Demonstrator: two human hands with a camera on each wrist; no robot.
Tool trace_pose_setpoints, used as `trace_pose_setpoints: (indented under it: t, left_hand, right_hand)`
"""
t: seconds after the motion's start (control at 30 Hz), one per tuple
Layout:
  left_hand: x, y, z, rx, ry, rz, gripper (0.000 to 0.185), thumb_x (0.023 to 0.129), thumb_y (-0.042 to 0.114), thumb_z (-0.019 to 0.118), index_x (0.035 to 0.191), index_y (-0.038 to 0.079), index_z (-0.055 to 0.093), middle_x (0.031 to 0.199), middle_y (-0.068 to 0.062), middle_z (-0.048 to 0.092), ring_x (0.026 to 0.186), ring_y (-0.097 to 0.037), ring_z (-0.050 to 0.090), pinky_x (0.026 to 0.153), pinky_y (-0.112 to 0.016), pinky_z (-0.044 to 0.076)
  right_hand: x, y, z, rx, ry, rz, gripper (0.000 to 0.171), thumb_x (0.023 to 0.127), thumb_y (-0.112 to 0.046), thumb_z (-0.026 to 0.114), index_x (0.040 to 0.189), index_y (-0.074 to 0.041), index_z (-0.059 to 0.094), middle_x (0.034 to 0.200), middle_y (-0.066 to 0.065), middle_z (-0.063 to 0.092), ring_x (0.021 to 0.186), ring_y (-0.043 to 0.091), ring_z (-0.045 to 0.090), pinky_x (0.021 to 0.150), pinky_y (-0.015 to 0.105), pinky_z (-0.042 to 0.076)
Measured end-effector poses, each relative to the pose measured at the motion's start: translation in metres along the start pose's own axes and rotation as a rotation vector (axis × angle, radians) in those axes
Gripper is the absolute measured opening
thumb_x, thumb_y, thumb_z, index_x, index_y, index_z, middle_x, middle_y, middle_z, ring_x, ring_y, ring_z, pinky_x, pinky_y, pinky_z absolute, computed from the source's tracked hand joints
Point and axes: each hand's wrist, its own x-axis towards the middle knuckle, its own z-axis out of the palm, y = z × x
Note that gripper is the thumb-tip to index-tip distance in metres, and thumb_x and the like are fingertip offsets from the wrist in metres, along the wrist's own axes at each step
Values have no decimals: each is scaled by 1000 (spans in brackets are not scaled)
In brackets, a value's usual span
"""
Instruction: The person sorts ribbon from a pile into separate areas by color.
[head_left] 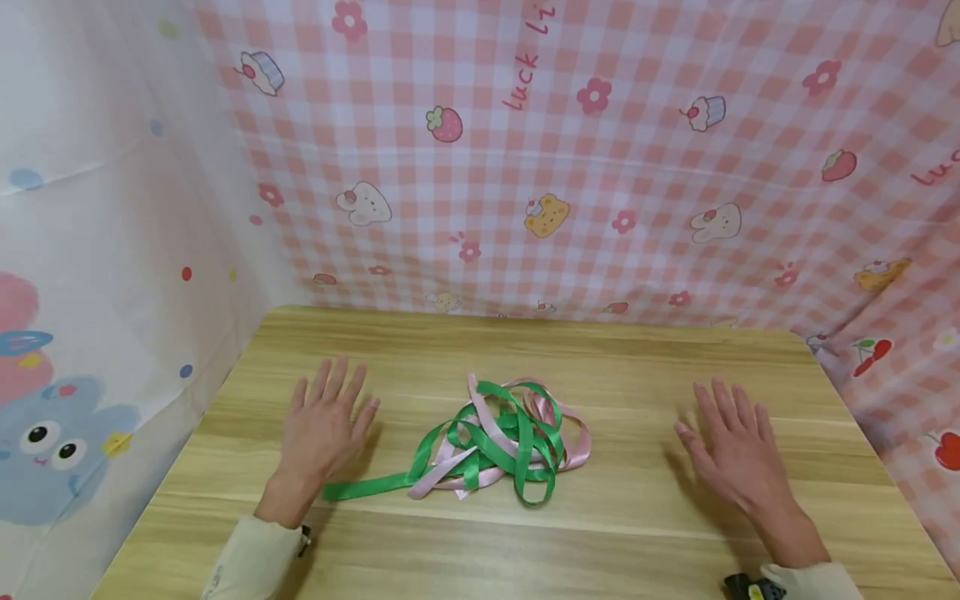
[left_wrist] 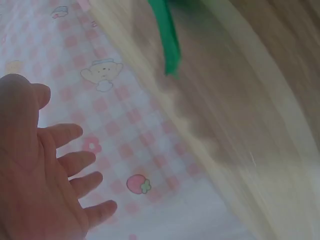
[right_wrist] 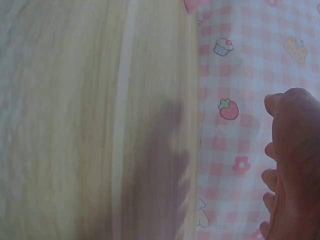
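A loose tangle of green ribbon (head_left: 525, 433) and pink ribbon (head_left: 577, 446) lies on the wooden table, between the two hands in the head view. One green end trails left toward the left wrist; the left wrist view also shows a green ribbon end (left_wrist: 171, 50). My left hand (head_left: 322, 429), palm down with fingers spread, is just left of the tangle and holds nothing. Farther off on the right, my right hand (head_left: 738, 450) has its fingers extended and is also without anything in it. Shadows fall on the table beside both hands.
The light wooden table (head_left: 600, 542) has rounded far corners. Behind it hangs a pink checked cloth (head_left: 495, 183) with printed figures. A white printed cloth (head_left: 150, 250) hangs along the left side, and more checked cloth covers the right.
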Motion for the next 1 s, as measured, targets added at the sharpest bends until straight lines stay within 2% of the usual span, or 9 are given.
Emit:
trace_pose_setpoints:
  t: [0.1, 0.2, 0.3, 0.43, 0.6, 0.77, 0.87, 1.0]
  left_hand:
    - [1, 5, 0, -65, -20, 22, 58, 104, 43, 43, 151, 9, 41, 157, -20, 34, 146, -41, 27, 114, -62, 23]
    - [2, 11, 1, -144, -18, 64, 58, 104, 40, 47, 149, 5, 42, 154, -22, 37, 144, -43, 31, 113, -61, 27]
    - [4, 18, 4, -236, 4, 113, 56, 103, 34, 52, 147, 1, 44, 151, -25, 40, 140, -45, 36, 113, -58, 30]
    - [6, 28, 7, -381, -9, 140, 55, 101, 32, 56, 145, 1, 46, 151, -23, 42, 139, -43, 39, 112, -57, 33]
    - [10, 43, 8, -569, -110, 147, 51, 101, 32, 59, 144, 6, 50, 152, -17, 44, 141, -35, 38, 112, -56, 34]
    - [18, 60, 10, -726, -227, 145, 46, 100, 28, 60, 143, 13, 52, 148, -7, 49, 139, -29, 42, 111, -53, 36]
    - [25, 71, 13, -828, -292, 167, 46, 101, 28, 59, 144, 13, 51, 146, -7, 52, 135, -28, 47, 108, -52, 41]
    - [33, 88, 16, -927, -343, 210, 45, 101, 26, 60, 141, 9, 52, 139, -10, 58, 123, -26, 57, 99, -47, 48]
  right_hand:
    - [1, -5, 2, 14, -4, -1, 67, 106, -41, 38, 157, -3, 17, 162, 26, 9, 150, 42, -3, 119, 56, -10]
    - [5, -12, 5, 42, 12, -9, 68, 105, -41, 41, 156, 0, 22, 160, 29, 17, 149, 45, 7, 120, 58, -4]
    - [12, -22, 9, 95, 46, -34, 66, 104, -37, 48, 152, 3, 29, 154, 32, 29, 144, 50, 20, 118, 61, 8]
    - [20, -39, 15, 191, 75, -78, 59, 99, -28, 61, 144, 5, 42, 146, 33, 41, 134, 53, 34, 110, 65, 25]
    - [29, -64, 18, 325, 71, -144, 40, 93, -14, 69, 128, 5, 59, 132, 27, 57, 124, 46, 50, 100, 63, 39]
    - [39, -91, 26, 416, 27, -209, 27, 89, -6, 72, 114, 2, 66, 113, 14, 68, 109, 34, 62, 92, 54, 50]
    - [44, -107, 32, 470, -16, -217, 24, 88, -3, 73, 111, 0, 67, 108, 12, 69, 102, 30, 64, 87, 50, 53]
    - [51, -126, 42, 517, -117, -189, 23, 87, -6, 75, 108, -3, 67, 101, 9, 68, 86, 23, 63, 74, 37, 55]
